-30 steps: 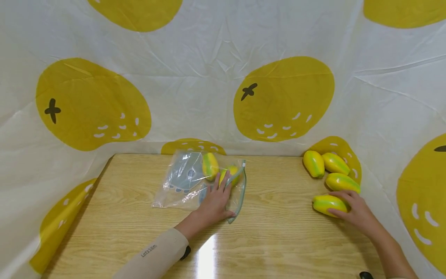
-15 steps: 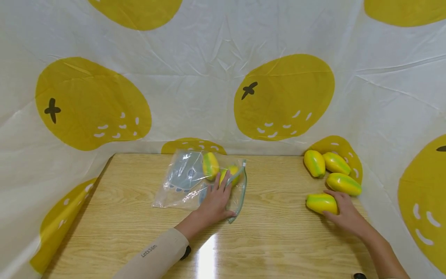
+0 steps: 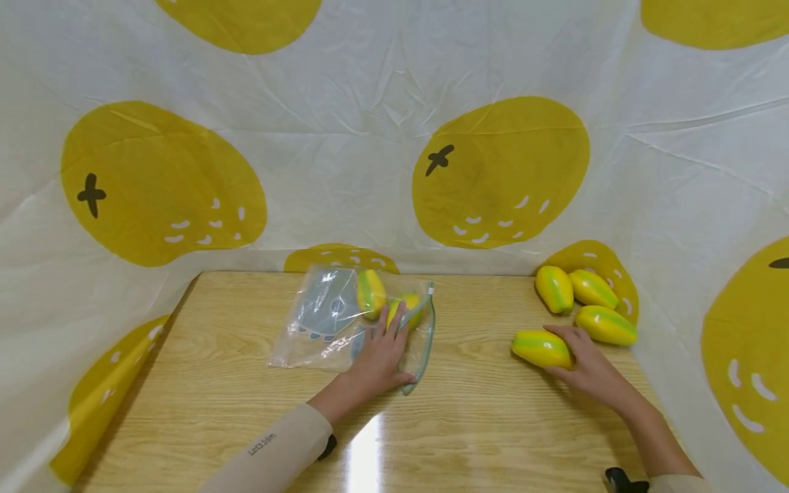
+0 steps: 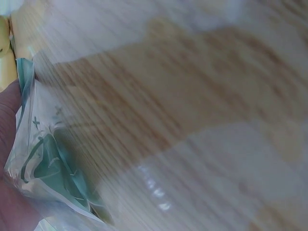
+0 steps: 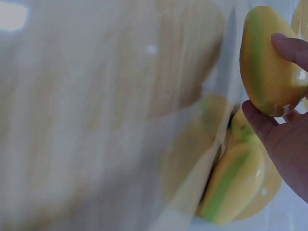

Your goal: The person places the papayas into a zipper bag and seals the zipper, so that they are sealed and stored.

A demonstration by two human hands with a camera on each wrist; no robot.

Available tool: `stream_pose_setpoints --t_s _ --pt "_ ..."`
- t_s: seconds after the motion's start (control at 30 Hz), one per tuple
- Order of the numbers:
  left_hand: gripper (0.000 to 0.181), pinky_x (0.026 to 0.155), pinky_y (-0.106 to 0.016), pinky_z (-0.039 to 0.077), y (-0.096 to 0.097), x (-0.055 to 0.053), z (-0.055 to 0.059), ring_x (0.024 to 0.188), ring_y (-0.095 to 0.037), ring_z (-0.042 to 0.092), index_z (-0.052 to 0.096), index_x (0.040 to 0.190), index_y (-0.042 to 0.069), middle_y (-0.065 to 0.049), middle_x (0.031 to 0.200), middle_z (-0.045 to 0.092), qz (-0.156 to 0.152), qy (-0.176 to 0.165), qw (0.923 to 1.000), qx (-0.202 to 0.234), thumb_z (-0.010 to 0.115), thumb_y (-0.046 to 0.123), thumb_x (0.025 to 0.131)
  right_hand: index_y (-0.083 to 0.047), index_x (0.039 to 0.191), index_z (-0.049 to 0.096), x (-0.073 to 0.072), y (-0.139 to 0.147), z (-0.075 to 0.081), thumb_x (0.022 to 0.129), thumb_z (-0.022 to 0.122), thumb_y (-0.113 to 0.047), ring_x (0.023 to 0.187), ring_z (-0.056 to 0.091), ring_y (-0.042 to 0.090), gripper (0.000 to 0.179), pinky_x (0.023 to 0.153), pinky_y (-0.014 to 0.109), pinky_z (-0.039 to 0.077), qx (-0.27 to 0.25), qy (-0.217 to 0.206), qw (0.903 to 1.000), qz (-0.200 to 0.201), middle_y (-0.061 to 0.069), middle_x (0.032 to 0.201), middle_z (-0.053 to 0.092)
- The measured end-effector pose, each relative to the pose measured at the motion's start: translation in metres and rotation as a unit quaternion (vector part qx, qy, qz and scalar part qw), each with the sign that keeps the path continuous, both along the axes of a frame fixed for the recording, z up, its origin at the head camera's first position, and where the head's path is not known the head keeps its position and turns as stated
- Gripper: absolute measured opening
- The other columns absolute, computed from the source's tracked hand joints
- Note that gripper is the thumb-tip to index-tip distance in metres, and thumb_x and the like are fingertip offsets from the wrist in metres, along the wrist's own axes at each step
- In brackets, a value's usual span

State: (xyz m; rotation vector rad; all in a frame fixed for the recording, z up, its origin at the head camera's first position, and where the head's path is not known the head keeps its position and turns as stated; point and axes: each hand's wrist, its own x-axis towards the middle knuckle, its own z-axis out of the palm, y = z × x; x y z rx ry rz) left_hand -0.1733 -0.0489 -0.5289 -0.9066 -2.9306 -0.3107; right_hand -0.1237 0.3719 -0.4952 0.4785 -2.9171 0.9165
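My right hand [image 3: 582, 366] grips a yellow-green papaya [image 3: 537, 348] by its right end, above the right part of the table. In the right wrist view, thumb and fingers close round this glossy papaya [image 5: 264, 62]. My left hand [image 3: 379, 356] rests with spread, fairly straight fingers on a clear zip bag [image 3: 329, 308] printed with a grey-blue figure. Its thumb lies at the bag's green zip edge [image 3: 429, 349]. Inside the bag lie two papayas, one upright papaya [image 3: 371, 291] and another partly behind my fingers. The left wrist view catches only part of the hand beside the bag [image 4: 62, 178].
Three more papayas lie at the table's back right corner, among them a front papaya [image 3: 607, 325] nearest my right hand. A white cloth [image 3: 345, 137] with large yellow fruit prints hangs behind and beside the wooden table [image 3: 481, 424].
My right hand has carried the papaya to the left, away from the other loose ones and nearer the bag. My left hand and the bag have stayed in place.
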Motion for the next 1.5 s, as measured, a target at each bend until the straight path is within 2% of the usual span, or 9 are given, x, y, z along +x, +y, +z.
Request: stream_pose_setpoints --t_s 0.1,0.3,0.57,0.7,0.87,1.17,1.5 --pt "0.113 0.104 -0.072 0.044 0.0 0.0 -0.001 0.157 -0.049 0.009 0.038 0.156 0.003 -0.014 0.175 -0.005 -0.001 0.004 1.0 -0.002 0.085 0.064 0.073 -0.005 0.15 0.047 -0.007 -0.009 0.004 0.089 0.082 -0.018 0.128 0.049 0.04 0.071 0.097 0.05 0.043 0.011 0.01 0.9999 0.007 0.023 0.14 0.049" --pt "0.113 0.104 -0.072 0.044 0.0 -0.001 -0.002 0.157 -0.05 0.01 0.04 0.155 0.002 -0.015 0.175 -0.004 -0.004 0.011 0.9999 0.001 0.085 0.065 0.073 -0.004 0.148 0.048 -0.026 -0.029 0.005 0.088 0.083 -0.021 0.13 0.049 0.045 0.072 0.101 0.066 0.043 0.008 0.006 0.9994 0.032 0.025 0.142 0.051" --pt "0.114 0.103 -0.072 0.044 -0.001 -0.002 -0.002 0.157 -0.05 0.011 0.04 0.155 0.001 -0.015 0.175 -0.003 -0.006 0.017 0.9998 0.0 0.085 0.065 0.072 -0.002 0.15 0.048 -0.051 -0.056 0.003 0.09 0.082 -0.023 0.136 0.049 0.046 0.072 0.109 0.065 0.041 -0.002 -0.014 0.9983 0.057 0.025 0.147 0.052" --pt "0.115 0.104 -0.072 0.044 -0.002 -0.003 -0.001 0.157 -0.05 0.011 0.038 0.156 0.001 -0.015 0.175 -0.004 -0.006 0.015 0.9999 -0.002 0.085 0.065 0.073 -0.006 0.151 0.049 -0.061 -0.072 0.0 0.091 0.081 -0.025 0.136 0.049 0.044 0.071 0.11 0.064 0.041 -0.013 -0.028 0.997 0.071 0.022 0.148 0.053" --pt "0.117 0.104 -0.072 0.044 -0.001 -0.001 -0.001 0.157 -0.051 0.012 0.036 0.157 0.001 -0.016 0.174 -0.003 -0.007 0.014 0.9999 -0.001 0.085 0.065 0.072 -0.009 0.151 0.049 -0.067 -0.09 0.001 0.09 0.081 -0.022 0.136 0.05 0.042 0.07 0.111 0.064 0.041 -0.007 -0.048 0.9958 0.077 0.021 0.148 0.052" --pt "0.115 0.104 -0.071 0.045 -0.002 -0.002 0.001 0.156 -0.051 0.013 0.038 0.156 0.002 -0.015 0.174 -0.004 -0.007 0.021 0.9997 -0.009 0.085 0.065 0.073 -0.006 0.149 0.05 -0.079 -0.121 0.007 0.089 0.083 -0.018 0.134 0.053 0.042 0.07 0.111 0.062 0.043 0.005 -0.034 0.994 0.104 0.021 0.146 0.054" --pt "0.114 0.106 -0.07 0.044 -0.002 0.0 -0.002 0.157 -0.049 0.011 0.038 0.157 0.001 -0.015 0.174 -0.006 -0.006 0.012 0.9999 -0.005 0.084 0.065 0.074 -0.005 0.15 0.048 -0.085 -0.14 -0.003 0.085 0.077 -0.006 0.128 0.055 0.04 0.071 0.107 0.061 0.046 0.017 -0.044 0.9897 0.136 0.024 0.143 0.05"
